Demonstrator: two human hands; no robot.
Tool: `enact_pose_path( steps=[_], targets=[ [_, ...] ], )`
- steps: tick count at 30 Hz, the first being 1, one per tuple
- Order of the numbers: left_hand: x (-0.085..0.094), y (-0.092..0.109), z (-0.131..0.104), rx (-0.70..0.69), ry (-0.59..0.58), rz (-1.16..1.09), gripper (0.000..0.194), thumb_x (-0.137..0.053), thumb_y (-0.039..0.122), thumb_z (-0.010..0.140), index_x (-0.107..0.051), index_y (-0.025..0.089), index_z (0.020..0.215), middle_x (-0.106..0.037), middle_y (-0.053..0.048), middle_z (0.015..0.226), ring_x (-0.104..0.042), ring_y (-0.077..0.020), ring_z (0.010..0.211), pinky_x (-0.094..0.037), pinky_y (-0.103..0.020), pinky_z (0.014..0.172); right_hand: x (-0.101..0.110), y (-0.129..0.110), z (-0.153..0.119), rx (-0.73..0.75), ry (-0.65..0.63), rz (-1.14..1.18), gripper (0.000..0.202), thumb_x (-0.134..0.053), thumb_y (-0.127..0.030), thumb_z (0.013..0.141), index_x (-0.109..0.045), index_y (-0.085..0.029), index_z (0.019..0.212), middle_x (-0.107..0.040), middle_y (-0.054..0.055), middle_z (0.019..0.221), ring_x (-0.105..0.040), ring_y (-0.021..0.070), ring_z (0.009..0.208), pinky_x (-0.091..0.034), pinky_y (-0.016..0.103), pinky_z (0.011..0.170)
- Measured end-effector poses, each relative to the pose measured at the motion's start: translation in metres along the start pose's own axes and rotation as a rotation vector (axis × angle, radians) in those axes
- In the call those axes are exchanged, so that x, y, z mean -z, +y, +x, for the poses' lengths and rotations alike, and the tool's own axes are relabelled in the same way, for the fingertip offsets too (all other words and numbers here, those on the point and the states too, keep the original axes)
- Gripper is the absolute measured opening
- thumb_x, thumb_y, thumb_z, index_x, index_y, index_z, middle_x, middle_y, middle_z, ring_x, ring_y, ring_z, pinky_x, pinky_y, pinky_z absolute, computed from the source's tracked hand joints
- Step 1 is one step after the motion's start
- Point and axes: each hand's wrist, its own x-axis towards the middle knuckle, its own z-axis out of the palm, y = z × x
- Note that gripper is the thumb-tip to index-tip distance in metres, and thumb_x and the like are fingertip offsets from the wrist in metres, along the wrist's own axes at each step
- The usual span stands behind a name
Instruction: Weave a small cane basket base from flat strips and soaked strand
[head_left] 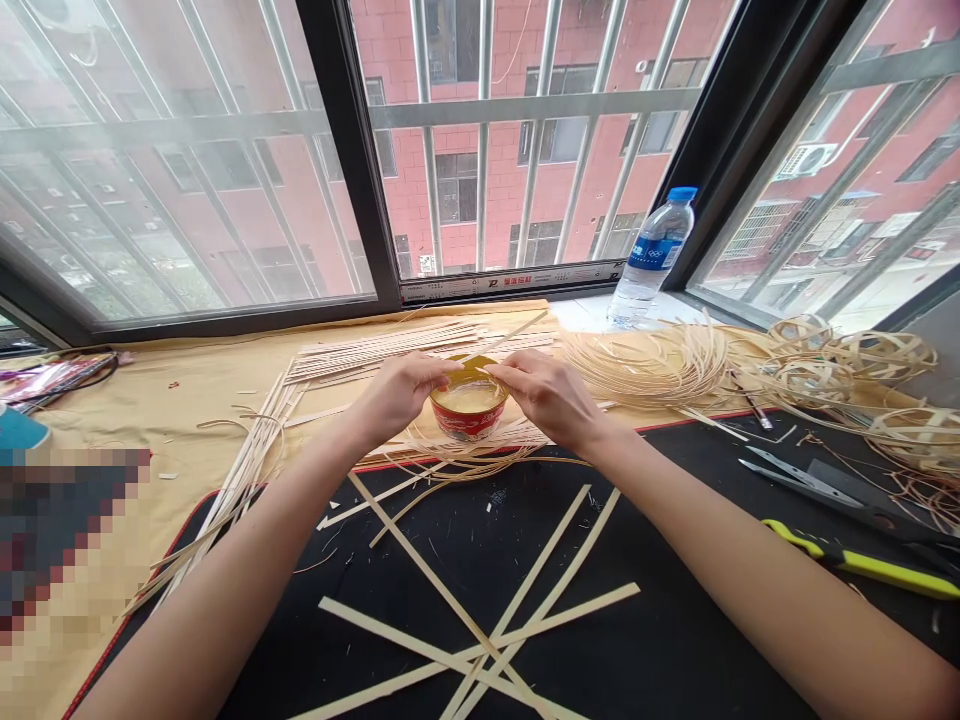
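- Pinching a strip (514,333) above the bowl (469,422), left fingers (439,373) look closed on it; right fingers (506,376), can't tell their hold!
- Bending too sharply could crack the strip.
- One stray nudge could tip the bowl.

A blue-capped bottle (651,260) stands by the barred window (351,130), a pink building (504,200) beyond.

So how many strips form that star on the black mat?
5, by far ends: upper left strip, two upper right strips, lower left strip, lower right strip; others may hide beneath.
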Motion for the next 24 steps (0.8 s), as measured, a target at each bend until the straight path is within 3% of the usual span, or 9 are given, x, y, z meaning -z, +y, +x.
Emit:
enact_pose_path(
  steps=[5, 11, 13, 18, 24],
  targets=[
    [-0.0047, -0.0016, -0.0006, -0.081, -0.016, 0.052, 0.029, -0.048, 0.019, 0.082, -0.075, 0.02, 0.093, -0.071, -0.003, 0.081, -0.062, -0.0173, 0.075, -0.048, -0.028, 0.072, 0.001, 0.0001, -0.001, -0.008, 0.003, -0.065, 0.029, -0.041, -0.016, 0.094, -0.061, -0.017, 0.116, -0.065, 0.008, 0.078, -0.054, 0.0191, 0.069, -0.033, 0.026, 0.057],
    [-0.0033, -0.0001, -0.001, -0.106, 0.03, 0.036, 0.03, -0.051, 0.02, 0.086, -0.07, 0.019, 0.108, -0.073, -0.005, 0.105, -0.066, -0.0194, 0.097, -0.05, -0.03, 0.087, 0.0027, 0.0008, -0.0006, 0.008, -0.006, -0.073, 0.023, -0.042, -0.016, 0.094, -0.063, -0.017, 0.103, -0.067, 0.009, 0.086, -0.058, 0.0191, 0.074, -0.033, 0.025, 0.057],
    [-0.0028, -0.0021, -0.0014, -0.108, 0.026, 0.033, 0.025, -0.053, 0.02, 0.085, -0.072, 0.018, 0.102, -0.074, -0.005, 0.099, -0.067, -0.0186, 0.091, -0.051, -0.028, 0.083, 0.0023, 0.0015, -0.0001, 0.001, 0.005, -0.072, 0.02, -0.044, -0.017, 0.094, -0.064, -0.015, 0.097, -0.068, 0.011, 0.089, -0.059, 0.0193, 0.076, -0.034, 0.025, 0.057],
    [-0.0016, -0.0061, -0.0033, -0.139, -0.007, 0.091, 0.022, -0.054, 0.02, 0.085, -0.075, 0.021, 0.09, -0.07, -0.002, 0.084, -0.063, -0.0143, 0.076, -0.049, -0.025, 0.072, 0.0024, 0.0032, -0.0003, -0.038, 0.052, -0.084, 0.021, -0.044, -0.016, 0.094, -0.058, -0.013, 0.109, -0.068, 0.009, 0.083, -0.059, 0.0182, 0.067, -0.032, 0.026, 0.055],
    [0.0002, -0.0082, -0.0025, -0.168, -0.01, 0.182, 0.021, -0.055, 0.021, 0.085, -0.076, 0.023, 0.085, -0.059, -0.001, 0.074, -0.053, -0.0143, 0.071, -0.041, -0.027, 0.065, 0.0077, 0.0016, -0.0002, 0.007, 0.038, -0.102, 0.021, -0.041, -0.013, 0.094, -0.063, -0.017, 0.092, -0.068, 0.01, 0.09, -0.057, 0.0192, 0.077, -0.031, 0.027, 0.058]
  ],
)
